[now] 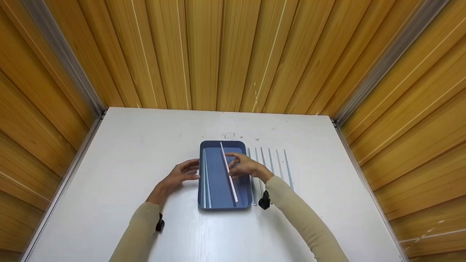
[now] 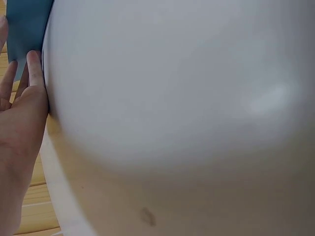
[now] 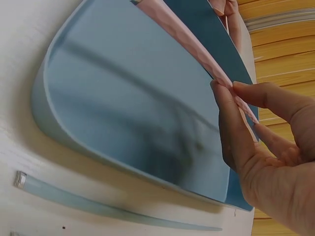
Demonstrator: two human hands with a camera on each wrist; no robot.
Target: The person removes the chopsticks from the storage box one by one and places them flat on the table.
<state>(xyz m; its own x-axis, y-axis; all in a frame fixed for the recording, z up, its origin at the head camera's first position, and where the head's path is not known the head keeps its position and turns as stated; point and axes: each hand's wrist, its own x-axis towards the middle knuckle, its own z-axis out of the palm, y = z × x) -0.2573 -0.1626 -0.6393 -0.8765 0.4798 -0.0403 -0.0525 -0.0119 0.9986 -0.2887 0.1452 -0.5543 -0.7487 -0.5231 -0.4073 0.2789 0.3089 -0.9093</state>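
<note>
A blue rectangular tray [image 1: 217, 185] lies lengthwise on the white table. Inside it, along the left side, are a couple of thin pale sticks [image 1: 207, 185]. My right hand [image 1: 245, 166] pinches a long thin pink stick [image 1: 232, 187] between thumb and fingers, tilted above the tray floor; its faceted surface shows in the right wrist view. At the tray's left wall is my left hand [image 1: 179, 174], its fingers and thumb extended against the side. The left wrist view has the thumb lying along the blue wall, with part of the hand cut off by the frame edge.
Several thin sticks [image 1: 288, 167] lie roughly parallel on the table right of the tray, partly hidden by my right arm. One pale blue stick [image 3: 88, 201] has a silvery end. Wood-patterned panels [image 1: 204, 54] enclose the white table [image 1: 145, 134] at the back and sides.
</note>
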